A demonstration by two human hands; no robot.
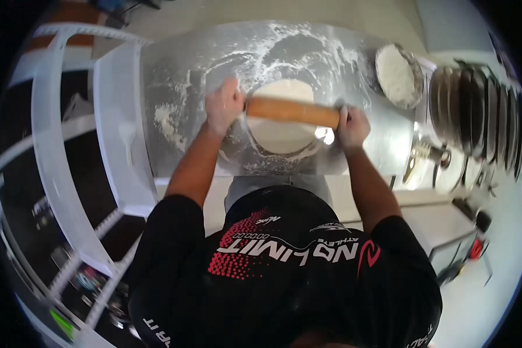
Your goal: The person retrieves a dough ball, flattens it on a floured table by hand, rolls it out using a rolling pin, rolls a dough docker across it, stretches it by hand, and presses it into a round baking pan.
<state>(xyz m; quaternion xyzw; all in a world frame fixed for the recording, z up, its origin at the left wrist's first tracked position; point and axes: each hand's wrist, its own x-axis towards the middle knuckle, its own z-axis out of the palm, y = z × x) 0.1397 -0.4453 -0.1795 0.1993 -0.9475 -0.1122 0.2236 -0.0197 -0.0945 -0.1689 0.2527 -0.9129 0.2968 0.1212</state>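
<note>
A wooden rolling pin [290, 111] lies across a round, flat sheet of dough [281, 139] on a floured metal table [180, 148]. My left hand [223, 107] is closed around the pin's left handle. At the other end, my right hand [352, 126] grips the right handle. The pin tilts slightly, its right end nearer to my body. It covers a band across the upper half of the dough, and the dough's edges show above and below it. Both hands and the pin are a little blurred.
At the table's right edge stands a bowl of flour [397, 75]. Beyond it, a row of round pans [472, 110] stands on edge. White shelving [113, 127] runs along the left side, with a pale utensil [127, 142] on it. Loose flour [290, 37] streaks the far tabletop.
</note>
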